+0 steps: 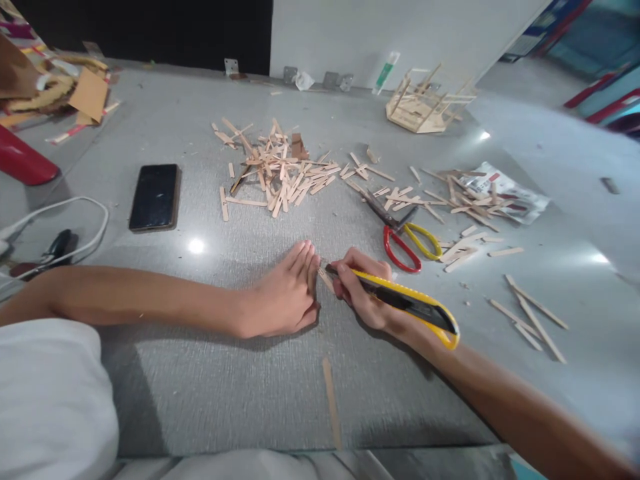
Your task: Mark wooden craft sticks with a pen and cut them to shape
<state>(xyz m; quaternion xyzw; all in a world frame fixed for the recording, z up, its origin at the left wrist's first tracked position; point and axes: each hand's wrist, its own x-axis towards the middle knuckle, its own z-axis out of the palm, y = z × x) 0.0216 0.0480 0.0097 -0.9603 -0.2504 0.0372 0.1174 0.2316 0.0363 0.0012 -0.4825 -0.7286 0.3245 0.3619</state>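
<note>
My right hand (363, 287) is closed around a yellow and black utility knife (410, 303), its tip pointing left toward my left hand. A small wooden stick piece (327, 280) lies on the table between my two hands, under the knife's tip. My left hand (293, 290) rests on the table at the left end of that piece, fingers pressed together; whatever is under them is hidden. Just beyond my right hand lie scissors (397, 230) with red and yellow handles. A longer wooden stick (331, 403) lies nearer to me.
Many cut stick pieces (285, 173) are heaped at the back middle, with more at the right beside a plastic packet (510, 193). A wooden frame model (425, 107) and a glue tube (386, 72) stand behind. At left are a phone (155, 197) and a white cable (95, 200).
</note>
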